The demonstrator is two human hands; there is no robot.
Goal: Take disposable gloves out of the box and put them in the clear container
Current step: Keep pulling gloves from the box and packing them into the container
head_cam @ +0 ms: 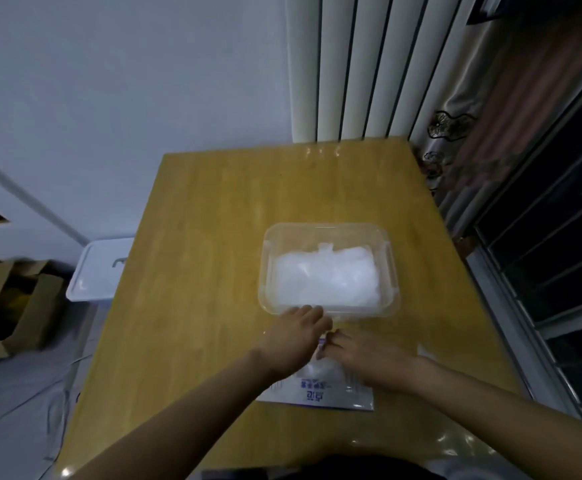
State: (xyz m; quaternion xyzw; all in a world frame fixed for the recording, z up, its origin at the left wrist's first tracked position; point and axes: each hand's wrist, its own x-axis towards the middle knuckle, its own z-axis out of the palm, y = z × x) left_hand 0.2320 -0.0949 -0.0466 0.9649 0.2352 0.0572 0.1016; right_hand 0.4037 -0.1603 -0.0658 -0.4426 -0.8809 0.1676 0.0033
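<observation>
Left hand point(296, 337), right hand point(362, 355) over box point(317, 393), near edge of counter point(196, 237). Either grip: cannot tell, blurred. Risk: flimsy gloves point(324, 275) clumping, spilling short of container point(391, 271).

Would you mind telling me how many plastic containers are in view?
2: the clear container on the table, holding gloves, and a white lidded bin beside the table's left edge. Others may be hidden.

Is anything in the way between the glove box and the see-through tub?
Nothing visible is. The glove box lies on the table just in front of the clear container. The left hand is by the container's near rim, the right hand over the box. No lid shows on the container; gloves already lie inside.
</observation>
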